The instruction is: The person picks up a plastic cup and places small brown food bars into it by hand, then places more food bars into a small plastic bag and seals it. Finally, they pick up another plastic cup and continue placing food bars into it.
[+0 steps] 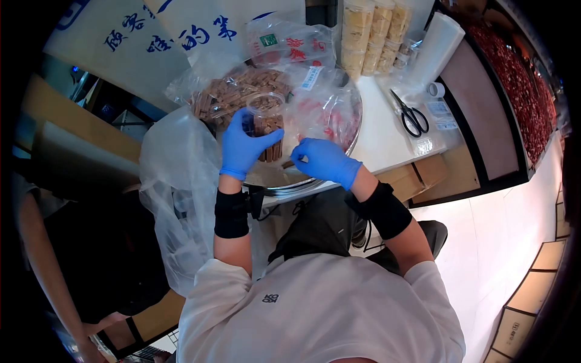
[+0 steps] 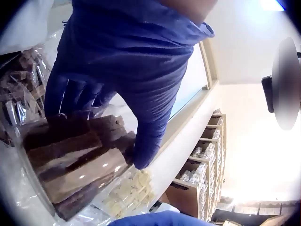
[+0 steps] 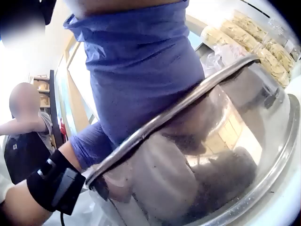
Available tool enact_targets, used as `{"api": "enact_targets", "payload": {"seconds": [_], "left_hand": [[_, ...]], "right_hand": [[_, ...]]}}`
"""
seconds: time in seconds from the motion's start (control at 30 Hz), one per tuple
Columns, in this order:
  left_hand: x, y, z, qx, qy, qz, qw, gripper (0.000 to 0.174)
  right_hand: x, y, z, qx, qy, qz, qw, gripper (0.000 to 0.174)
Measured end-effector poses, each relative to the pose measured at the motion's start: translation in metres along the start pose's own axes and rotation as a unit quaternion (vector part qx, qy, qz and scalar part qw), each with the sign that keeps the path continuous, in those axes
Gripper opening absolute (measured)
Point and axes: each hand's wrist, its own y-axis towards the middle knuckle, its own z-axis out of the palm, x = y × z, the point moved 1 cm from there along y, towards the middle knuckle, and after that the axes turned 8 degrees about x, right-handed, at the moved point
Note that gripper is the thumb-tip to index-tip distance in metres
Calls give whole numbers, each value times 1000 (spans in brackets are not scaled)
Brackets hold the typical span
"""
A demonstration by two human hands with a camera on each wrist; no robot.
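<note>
My left hand [image 1: 245,145], in a blue glove, grips a clear plastic jar [image 1: 268,128] packed with upright brown sticks. The left wrist view shows the fingers [image 2: 141,141] wrapped round the jar's wall [image 2: 70,162]. My right hand [image 1: 324,160], also gloved, sits just right of the jar over the rim of a large steel bowl [image 1: 290,186] and pinches a brown stick [image 1: 288,164]. In the right wrist view the gloved palm [image 3: 141,70] rests against the bowl's rim [image 3: 188,106], which hides the fingertips.
Open bags of brown sticks [image 1: 233,91] and red-wrapped sweets [image 1: 330,115] lie in the bowl. A big clear plastic bag [image 1: 175,175] hangs off the counter's left. Scissors [image 1: 414,118], stacked snack tubs [image 1: 372,33] and a white roll [image 1: 439,45] lie at the right. Another person [image 1: 36,242] stands at the left.
</note>
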Motion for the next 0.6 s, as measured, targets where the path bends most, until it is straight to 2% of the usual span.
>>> {"api": "enact_targets", "payload": {"seconds": [0.03,0.07,0.13,0.23,0.27,0.33,0.37,0.43,0.57,0.6], "left_hand": [[0,-1,-2,-4,-2,-2,1000,62],[-2,-3,-4,-21,-14,-1,1000,63],[-7,-11,-8,-40,-26,-5,999,64],[-11,-23,-7,-31,4,-10,999,64],[-12,-27,-5,-38,-1,3,999,68],[-11,-34,-1,-49,-11,15,999,72],[-9,-37,0,-43,29,19,998,75],[-3,-39,2,-46,66,18,997,79],[15,-38,11,-31,58,12,998,75],[18,-38,13,-26,61,16,998,75]], "right_hand": [[-2,6,4,-18,-13,-51,998,14],[-5,13,7,-13,-14,-54,998,14],[-5,22,13,115,-84,-44,989,15],[-9,32,23,173,-110,-28,978,16],[-10,32,24,177,-112,-29,977,16],[-7,26,19,101,-101,-54,988,13],[-7,25,14,107,-105,-54,987,13],[3,22,-2,41,-126,-66,989,18],[10,7,-25,48,-137,-45,988,17],[11,0,-32,80,-55,-11,995,14]]}}
